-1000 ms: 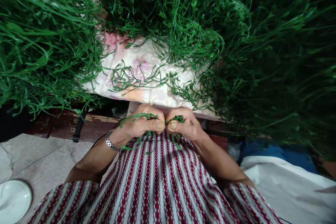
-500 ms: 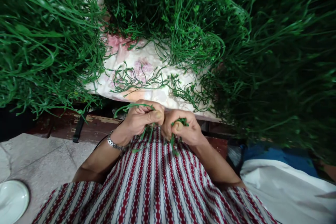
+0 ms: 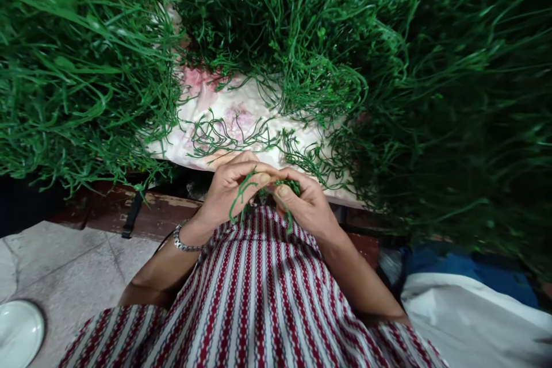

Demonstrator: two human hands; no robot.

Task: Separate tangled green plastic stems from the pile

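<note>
My left hand [image 3: 235,188] is closed, thumb against fingers, on a few thin green stems [image 3: 242,195] that hang below it. A metal-band watch or bracelet [image 3: 185,238] circles that wrist. My right hand [image 3: 304,201] pinches a small bunch of green stems [image 3: 293,186], partly hidden by its fingers. Both hands meet at the fingertips above the striped garment on my lap. Just beyond them, loose green stems [image 3: 302,155] with forked tips lie on a floral cloth [image 3: 185,146].
Large heaps of the same green stems stand at the left [image 3: 86,80], the middle [image 3: 293,29] and the right [image 3: 466,126]. A worn wooden edge [image 3: 159,204] runs along the near side. At lower left a white dish [image 3: 19,330] rests on the tiled floor [image 3: 77,264]; at lower right lies a white sack [image 3: 470,310].
My hands have come closer together and risen slightly, with the fingertips now meeting. The stems in my left hand have shifted and hang lower. The view has tilted a little.
</note>
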